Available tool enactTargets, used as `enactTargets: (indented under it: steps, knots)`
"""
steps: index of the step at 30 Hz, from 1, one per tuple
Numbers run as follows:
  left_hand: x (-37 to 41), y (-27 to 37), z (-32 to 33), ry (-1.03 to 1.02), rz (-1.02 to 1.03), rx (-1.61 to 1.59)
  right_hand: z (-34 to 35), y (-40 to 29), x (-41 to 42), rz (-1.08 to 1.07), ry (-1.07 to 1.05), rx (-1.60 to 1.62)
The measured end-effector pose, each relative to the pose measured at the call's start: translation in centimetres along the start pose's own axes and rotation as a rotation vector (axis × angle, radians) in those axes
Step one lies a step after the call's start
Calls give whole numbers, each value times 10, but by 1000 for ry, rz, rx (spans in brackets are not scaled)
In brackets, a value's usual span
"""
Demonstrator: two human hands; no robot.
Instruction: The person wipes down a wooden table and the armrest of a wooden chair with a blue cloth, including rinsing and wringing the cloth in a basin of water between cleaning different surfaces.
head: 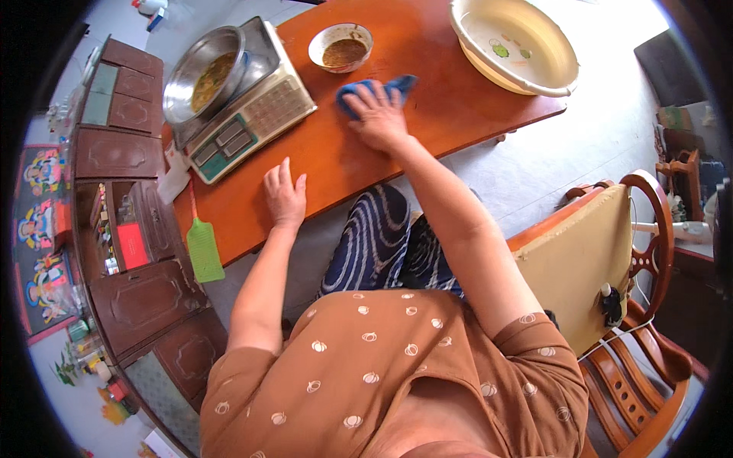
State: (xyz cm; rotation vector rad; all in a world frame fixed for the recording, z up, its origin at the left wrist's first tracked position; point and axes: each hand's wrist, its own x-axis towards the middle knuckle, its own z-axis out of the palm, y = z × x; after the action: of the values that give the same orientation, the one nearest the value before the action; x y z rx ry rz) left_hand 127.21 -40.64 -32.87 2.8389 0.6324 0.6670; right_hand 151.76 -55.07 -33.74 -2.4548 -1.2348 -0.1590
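My right hand (378, 114) presses flat on a blue cloth (404, 87) on the orange-brown wooden table (338, 166). Just beyond the cloth stands a white bowl (343, 48) with brown sauce in it. My left hand (286, 193) rests near the table's front edge, fingers apart, with nothing in it. A digital scale (252, 120) lies beyond my left hand, and a metal basin (229, 40) holding food in yellowish liquid sits tilted on its tray. At the right end of the table is a large cream plastic basin (515, 46) with green printed figures.
A green fly swatter (204, 252) hangs over the table's left edge, near white paper (173, 182). Dark wooden cabinets (137, 303) line the left side. On the right are a wooden chair (624, 395) and a beige padded board (578, 269) with a white cable.
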Motion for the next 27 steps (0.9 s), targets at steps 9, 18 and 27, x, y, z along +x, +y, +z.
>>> enactTargets:
  steps: [9, 18, 27]
  knots:
    - [1, 3, -9, -197, 11, 34, -35, 36, -4, -639, -243, 283]
    - [-8, 7, -11, -159, 11, 55, -102, 162, -41, -79, -169, -24]
    - [9, 167, 34, 157, -420, -705, -90, 107, -77, 165, -96, 746]
